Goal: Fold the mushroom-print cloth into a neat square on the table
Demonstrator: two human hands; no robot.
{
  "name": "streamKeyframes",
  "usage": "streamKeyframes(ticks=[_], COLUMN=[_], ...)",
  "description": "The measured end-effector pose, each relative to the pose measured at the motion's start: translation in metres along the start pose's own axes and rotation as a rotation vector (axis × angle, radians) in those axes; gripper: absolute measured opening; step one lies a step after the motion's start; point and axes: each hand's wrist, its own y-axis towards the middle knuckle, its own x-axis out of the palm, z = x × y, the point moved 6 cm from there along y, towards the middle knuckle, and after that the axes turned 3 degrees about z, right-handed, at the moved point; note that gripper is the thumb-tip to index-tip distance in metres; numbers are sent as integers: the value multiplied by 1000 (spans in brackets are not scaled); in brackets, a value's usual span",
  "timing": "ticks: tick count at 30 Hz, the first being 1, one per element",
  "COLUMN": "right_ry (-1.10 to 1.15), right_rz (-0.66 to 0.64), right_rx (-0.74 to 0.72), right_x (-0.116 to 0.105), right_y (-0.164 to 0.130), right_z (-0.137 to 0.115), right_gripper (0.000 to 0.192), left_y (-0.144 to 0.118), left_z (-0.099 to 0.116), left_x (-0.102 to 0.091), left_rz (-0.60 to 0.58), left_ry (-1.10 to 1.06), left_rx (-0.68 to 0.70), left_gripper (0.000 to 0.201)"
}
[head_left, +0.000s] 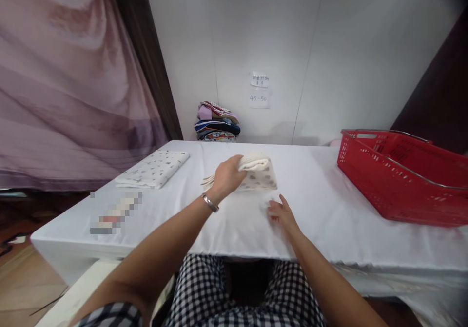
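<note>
left hand [227, 176] clamps the folded spotted cloth [258, 175] at its left edge; right hand [281, 213] lies open, flat on the bench [329, 210] just beside the cloth. soft, light, floppy: probably best gripped at the thick fold.

The folded spotted cloth [258, 173] looks soft and matt, as does the white tablecloth [329, 205] beneath it, smooth with faint creases. At three o'clock the red basket [398, 178] is glossy perforated plastic with a shiny metal rim. The bracelet [210, 203] is polished metal.
</note>
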Motion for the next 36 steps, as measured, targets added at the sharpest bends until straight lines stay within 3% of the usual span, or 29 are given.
streamKeyframes(ticks=[4, 7, 11, 15, 18, 23, 26, 28, 32, 36], right_ry=[-41, 76, 228, 264, 245, 181, 123, 10, -325, -360], right_rz=[-52, -139, -198, -194, -209, -214, -185, -98, 106, 112], right_rx=[-130, -239, -117, 23, 79, 122, 77, 28, 56, 24], right_x=[-2, 1, 2, 2, 5, 9, 13, 9, -6, -10], right_y=[8, 3, -7, -10, -6, 19, 47, 67, 86, 84], right_z=[-13, -33, -45, -46, -44, -46, -52, -52, -34, -25], right_gripper=[79, 71, 56, 46, 44, 45, 51, 57, 73, 77], left_y=[21, 24, 18, -1, -17, -14, 1, 4, -14, -30], left_z=[8, 1, -36, -89, -117, -136, -144, -151, -165, -171], left_x=[-30, -27, 2, 46, 72, 85, 90, 96, 113, 118], left_rz=[-75, -247, -399, -459, -456, -410, -375, -375, -411, -331], left_ry=[-360, -735, -1026, -1086, -1074, -1007, -1036, -1043, -874, -648], left_rx=[-152, -359, -656, -879, -976, -1003, -961, -910, -852, -762], left_gripper=[36, 39, 39, 35, 30, 22, 35, 47, 59, 64])
